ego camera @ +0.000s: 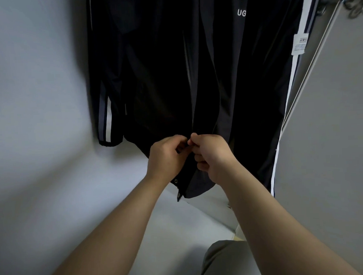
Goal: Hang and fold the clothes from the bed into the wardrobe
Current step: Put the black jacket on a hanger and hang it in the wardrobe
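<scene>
A black jacket [226, 83] with small white lettering on the chest hangs inside the wardrobe, its front opening running down the middle. My left hand [167, 156] pinches the left front edge near the hem. My right hand [210, 154] pinches the right front edge, thumb and fingers curled, and the two hands meet at the opening. Snap buttons [176, 180] show on the flap below my left hand. The hanger and rail are out of view.
Another dark garment with grey and white stripes on its sleeve [107, 119] hangs to the left. A white-striped garment with a label [298, 44] hangs at the right, against the pale wardrobe door [332, 130]. The wardrobe's pale back wall [39, 102] is behind.
</scene>
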